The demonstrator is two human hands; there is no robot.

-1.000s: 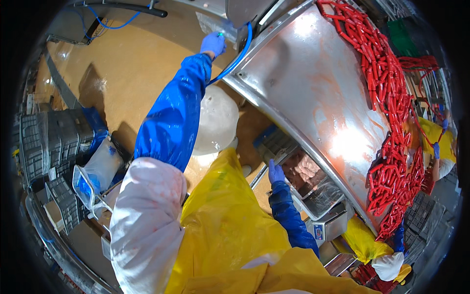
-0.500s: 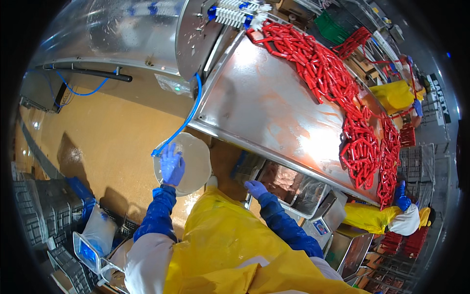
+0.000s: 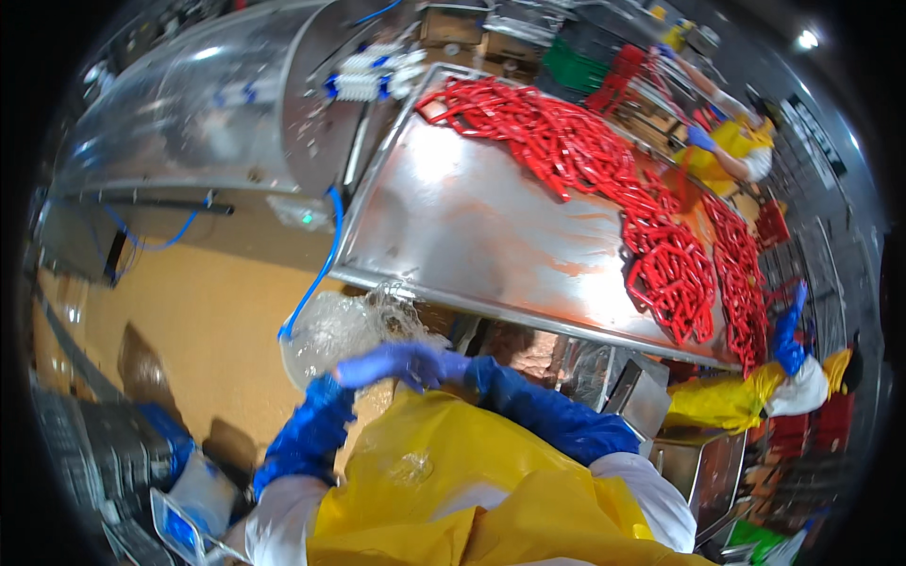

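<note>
As held, clear plastic bag [image 3: 344,325] (crumpled, glossy), both hands.

The person wears a yellow apron [image 3: 453,491] that looks shiny and probably waterproof, long dark blue sleeve covers [image 3: 547,415] over white sleeves [image 3: 651,500], and thin blue gloves on the right hand [image 3: 396,363].

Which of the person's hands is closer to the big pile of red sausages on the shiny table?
The right hand, though neither touches the red sausages. Both hands are together at the clear plastic bag below the steel table's near edge; the left hand sits farther left, mostly hidden.
</note>
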